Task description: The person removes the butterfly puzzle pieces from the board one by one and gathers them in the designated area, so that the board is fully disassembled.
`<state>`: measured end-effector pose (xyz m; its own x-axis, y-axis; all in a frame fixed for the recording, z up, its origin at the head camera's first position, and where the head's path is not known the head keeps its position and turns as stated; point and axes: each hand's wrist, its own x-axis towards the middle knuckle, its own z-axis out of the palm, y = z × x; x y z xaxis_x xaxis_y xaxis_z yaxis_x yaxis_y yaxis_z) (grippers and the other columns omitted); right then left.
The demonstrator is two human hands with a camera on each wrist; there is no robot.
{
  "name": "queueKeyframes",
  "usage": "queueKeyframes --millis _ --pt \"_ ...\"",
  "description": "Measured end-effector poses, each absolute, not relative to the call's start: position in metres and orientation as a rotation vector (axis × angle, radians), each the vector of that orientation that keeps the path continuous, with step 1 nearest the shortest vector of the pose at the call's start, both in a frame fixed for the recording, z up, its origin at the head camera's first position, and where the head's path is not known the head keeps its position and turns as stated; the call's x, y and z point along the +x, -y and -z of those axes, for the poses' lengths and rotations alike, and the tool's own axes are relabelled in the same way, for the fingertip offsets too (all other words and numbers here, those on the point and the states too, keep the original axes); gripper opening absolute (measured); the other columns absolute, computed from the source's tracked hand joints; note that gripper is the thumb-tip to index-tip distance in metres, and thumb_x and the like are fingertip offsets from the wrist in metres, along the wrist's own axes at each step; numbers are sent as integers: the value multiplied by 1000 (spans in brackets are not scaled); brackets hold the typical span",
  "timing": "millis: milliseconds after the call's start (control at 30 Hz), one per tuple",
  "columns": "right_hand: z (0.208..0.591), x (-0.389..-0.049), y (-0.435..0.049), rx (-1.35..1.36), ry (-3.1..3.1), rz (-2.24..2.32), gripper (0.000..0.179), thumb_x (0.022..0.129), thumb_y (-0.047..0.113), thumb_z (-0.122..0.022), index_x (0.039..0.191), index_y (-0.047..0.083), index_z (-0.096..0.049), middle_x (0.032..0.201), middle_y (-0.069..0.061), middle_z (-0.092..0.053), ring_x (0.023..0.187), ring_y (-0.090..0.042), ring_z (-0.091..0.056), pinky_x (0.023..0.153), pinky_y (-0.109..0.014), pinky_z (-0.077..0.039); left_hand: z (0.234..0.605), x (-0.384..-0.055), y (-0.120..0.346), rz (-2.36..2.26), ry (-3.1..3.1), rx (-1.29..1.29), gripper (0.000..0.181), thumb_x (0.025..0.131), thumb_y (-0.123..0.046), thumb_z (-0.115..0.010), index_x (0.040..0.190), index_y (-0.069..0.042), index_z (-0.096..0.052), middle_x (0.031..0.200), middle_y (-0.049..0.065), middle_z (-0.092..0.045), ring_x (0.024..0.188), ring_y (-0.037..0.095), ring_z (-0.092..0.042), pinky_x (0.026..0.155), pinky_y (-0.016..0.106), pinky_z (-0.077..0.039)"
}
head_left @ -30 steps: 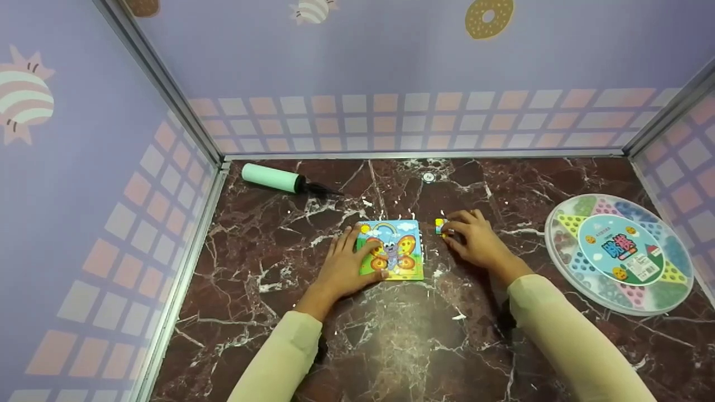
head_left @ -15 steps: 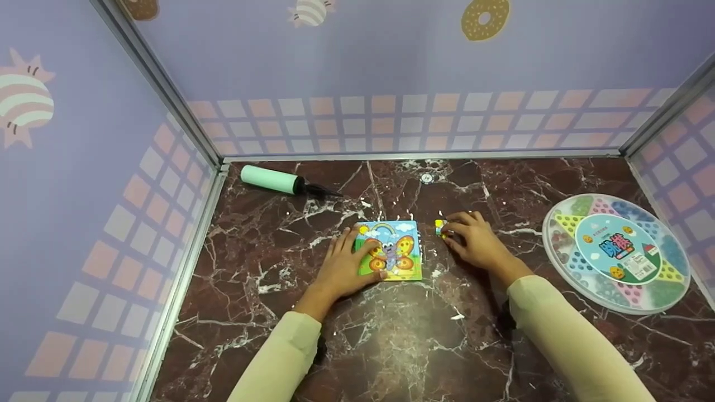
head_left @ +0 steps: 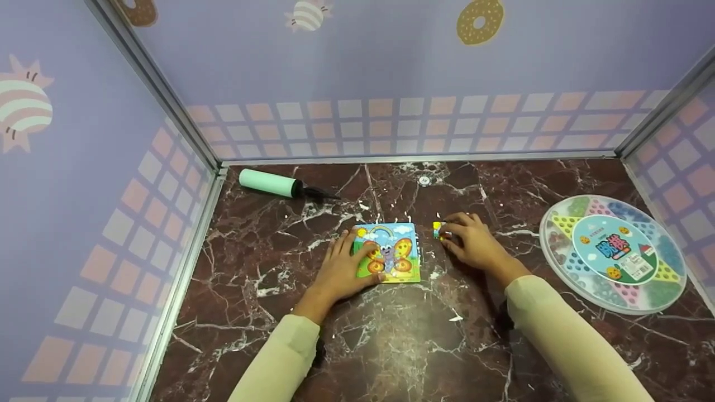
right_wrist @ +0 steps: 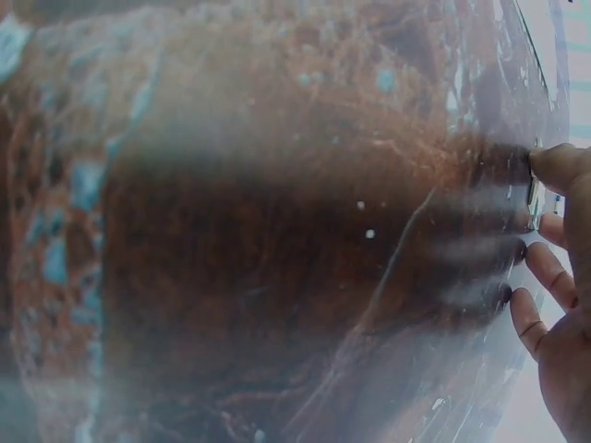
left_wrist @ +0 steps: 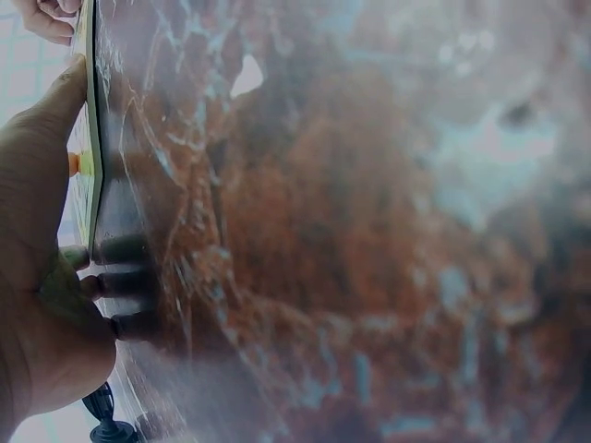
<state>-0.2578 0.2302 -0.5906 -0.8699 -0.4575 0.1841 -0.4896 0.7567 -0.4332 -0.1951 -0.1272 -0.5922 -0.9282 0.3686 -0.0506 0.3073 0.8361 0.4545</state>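
A square butterfly picture puzzle (head_left: 399, 265) lies flat on the dark marble surface in the head view. My left hand (head_left: 341, 268) rests over its left side, thumb at the lower edge and other fingers spread along the left and upper left. The left wrist view shows the thumb straight against the puzzle's edge (left_wrist: 95, 157). To the right of the puzzle, my right hand (head_left: 475, 243) pinches a small yellow, blue and green puzzle piece (head_left: 437, 229) between thumb and index finger, at the surface. The hand partly covers the piece; whether several are stacked there I cannot tell.
A mint-green hand pump (head_left: 268, 182) with a black nozzle lies at the back left. At the back middle sits a small white round token (head_left: 424, 181). A large round Chinese checkers box (head_left: 614, 254) stands at the right. Patterned panels (head_left: 357, 128) enclose the surface.
The small piece and the right fingers have turned or shifted very slightly. Both hands otherwise keep their places, while the whole head view has drifted a little.
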Motion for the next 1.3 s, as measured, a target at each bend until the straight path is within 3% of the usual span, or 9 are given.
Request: queueKeyframes --millis 200,433,800,1067,1300 --pt "585 -259 -226 735 2911 -717 36 104 26 -78 136 10 -77 147 -19 -65 126 -44 -57 91 -70 -49 593 -196 128 -694 -2867 532 76 99 -73 -68 162 -34 -54 185 20 -19 173 45 -11 139 68 -10" --pt "581 -260 -208 718 2953 -644 43 104 36 -78 140 15 -75 148 -14 -65 134 -40 -57 102 -73 -44 595 -195 131 -698 -2879 537 75 98 -71 -70 160 -32 -57 184 21 -20 172 48 -13 139 69 -11" --pt "577 -261 -176 770 2932 -634 46 104 38 -77 143 14 -73 146 -13 -67 136 -39 -58 106 -80 -41 594 -196 127 -708 -2879 547 76 97 -72 -69 160 -30 -58 183 22 -22 172 48 -13 139 69 -11" --pt "579 -260 -150 835 2941 -644 47 105 39 -77 145 15 -72 147 -12 -66 135 -38 -57 104 -75 -43 594 -195 127 -700 -2875 545 74 99 -71 -70 161 -32 -57 183 22 -22 172 48 -13 138 70 -12" --pt "583 -259 -135 870 2935 -644 46 104 41 -78 142 15 -74 144 -11 -66 137 -38 -57 106 -79 -43 594 -196 128 -686 -2866 530 76 99 -73 -67 162 -32 -55 185 20 -18 173 46 -11 138 70 -11"
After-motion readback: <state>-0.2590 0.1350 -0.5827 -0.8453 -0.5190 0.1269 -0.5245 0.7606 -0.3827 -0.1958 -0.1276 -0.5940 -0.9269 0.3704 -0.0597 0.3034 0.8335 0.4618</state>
